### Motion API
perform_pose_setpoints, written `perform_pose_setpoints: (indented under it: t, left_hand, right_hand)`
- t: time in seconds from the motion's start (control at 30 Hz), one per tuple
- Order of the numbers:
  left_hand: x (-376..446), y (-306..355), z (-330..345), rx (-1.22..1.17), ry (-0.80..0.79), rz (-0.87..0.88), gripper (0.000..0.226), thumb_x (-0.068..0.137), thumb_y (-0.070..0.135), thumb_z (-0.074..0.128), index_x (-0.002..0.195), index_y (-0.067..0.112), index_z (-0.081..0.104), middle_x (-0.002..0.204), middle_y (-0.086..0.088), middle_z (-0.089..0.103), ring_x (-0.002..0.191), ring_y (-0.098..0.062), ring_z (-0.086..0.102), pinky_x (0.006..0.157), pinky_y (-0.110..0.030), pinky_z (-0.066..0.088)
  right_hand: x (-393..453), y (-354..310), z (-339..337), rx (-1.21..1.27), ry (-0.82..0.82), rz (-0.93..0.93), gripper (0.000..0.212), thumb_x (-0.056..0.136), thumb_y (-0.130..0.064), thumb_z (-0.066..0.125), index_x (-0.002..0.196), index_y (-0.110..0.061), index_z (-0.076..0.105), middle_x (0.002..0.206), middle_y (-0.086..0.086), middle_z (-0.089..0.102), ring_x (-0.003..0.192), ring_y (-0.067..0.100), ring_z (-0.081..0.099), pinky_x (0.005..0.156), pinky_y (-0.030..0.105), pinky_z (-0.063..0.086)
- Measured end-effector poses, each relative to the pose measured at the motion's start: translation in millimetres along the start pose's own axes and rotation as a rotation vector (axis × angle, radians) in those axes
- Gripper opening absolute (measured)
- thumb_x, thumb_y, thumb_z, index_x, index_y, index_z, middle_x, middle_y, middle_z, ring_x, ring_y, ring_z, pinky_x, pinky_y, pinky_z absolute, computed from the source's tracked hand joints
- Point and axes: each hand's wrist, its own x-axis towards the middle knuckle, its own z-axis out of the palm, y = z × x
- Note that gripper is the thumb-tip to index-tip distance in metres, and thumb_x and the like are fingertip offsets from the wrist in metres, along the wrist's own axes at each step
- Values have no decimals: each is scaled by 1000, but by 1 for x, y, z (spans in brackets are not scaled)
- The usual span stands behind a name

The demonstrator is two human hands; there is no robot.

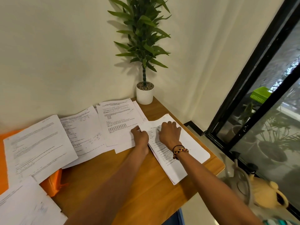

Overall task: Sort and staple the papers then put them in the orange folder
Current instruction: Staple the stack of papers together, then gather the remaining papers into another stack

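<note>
At the right-centre of the frame the paper stack (177,153) is being stapled, right hand (169,133) curled over a small stapler (158,128), left hand (140,135) pinching its edge, while other papers (39,143) stay unstapled on the counter (113,172) and the orange folder (52,182) at lower left waits.

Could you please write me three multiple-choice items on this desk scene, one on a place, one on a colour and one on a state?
1. Where does the potted plant stand?
A. at the table's far corner by the wall
B. on the floor
C. on the papers

2. What colour is the folder under the left-hand papers?
A. blue
B. orange
C. green

3. What is the right hand doing?
A. hanging idle off the table
B. holding the plant pot
C. pressing down on the paper stack

Answers: 1 A, the white pot sits on the table in the corner; 2 B, orange shows beneath the sheets; 3 C, it lies curled on the stack's top.
</note>
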Motion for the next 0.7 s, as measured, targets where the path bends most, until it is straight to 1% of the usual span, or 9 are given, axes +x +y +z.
perform_pose_setpoints:
  t: [0.1, 0.13, 0.2, 0.33, 0.4, 0.47, 0.53, 0.6, 0.7]
  left_hand:
    - [-2, 4, -6, 116, -29, 60, 34, 99, 11, 57, 127, 27, 48, 117, 3, 66, 96, -19, 70, 68, -32, 61]
    - [-3, 7, -8, 179, -24, 88, 31, 99, 12, 58, 126, 26, 51, 117, 4, 66, 93, -16, 69, 66, -28, 59]
    - [-1, 12, -16, 378, 17, 194, 25, 100, 17, 57, 125, 20, 59, 122, 0, 68, 97, -17, 68, 75, -26, 57]
    - [10, 21, -47, 900, 105, 564, 21, 99, 22, 61, 113, 12, 72, 123, -7, 69, 113, -24, 65, 88, -24, 48]
    - [17, 22, -67, 1222, 75, 664, 29, 99, 29, 59, 124, 18, 67, 139, -6, 60, 129, -25, 55, 105, -33, 45]
    - [23, 22, -86, 1495, 6, 653, 44, 101, 41, 51, 141, 24, 53, 156, -4, 44, 144, -27, 40, 118, -41, 34]
    - [24, 22, -100, 1554, -46, 623, 48, 102, 46, 46, 145, 26, 47, 158, -1, 41, 145, -25, 39, 118, -41, 33]
    - [24, 25, -106, 1507, -51, 671, 42, 102, 47, 46, 138, 27, 55, 148, 1, 53, 133, -21, 50, 112, -36, 39]
    - [24, 37, -116, 1414, 55, 752, 30, 101, 44, 50, 122, 27, 64, 129, 4, 66, 117, -16, 57, 103, -30, 44]
  right_hand:
    - [-1, -3, 0, 20, -5, 56, 24, 92, -33, 61, 110, -17, 61, 118, 9, 59, 124, 32, 44, 101, 57, 37]
    - [-2, -6, 0, 30, 5, 66, 28, 92, -36, 61, 113, -17, 60, 121, 9, 57, 126, 33, 43, 101, 58, 37]
    - [-3, -12, -1, 34, 55, 44, 34, 92, -38, 61, 118, -17, 57, 123, 9, 56, 125, 32, 43, 97, 57, 39]
    - [-4, -28, -1, 105, 154, -92, 29, 95, -37, 57, 114, -16, 61, 120, 8, 60, 116, 29, 48, 89, 48, 41]
    - [-4, -38, 1, 126, 175, -166, 27, 95, -37, 57, 112, -17, 63, 118, 7, 63, 115, 28, 50, 88, 46, 42]
    - [-4, -50, 4, 139, 170, -248, 29, 95, -36, 58, 116, -17, 62, 119, 7, 64, 116, 28, 53, 91, 46, 42]
    - [-5, -62, 9, 158, 136, -335, 31, 96, -33, 57, 123, -18, 60, 125, 7, 63, 120, 28, 53, 99, 47, 39]
    - [-8, -69, 14, 155, 66, -412, 36, 96, -30, 56, 131, -19, 56, 135, 6, 59, 129, 27, 49, 108, 47, 32]
    - [-15, -82, 21, 103, -56, -504, 36, 95, -31, 56, 129, -19, 55, 133, 5, 58, 129, 27, 47, 112, 51, 26]
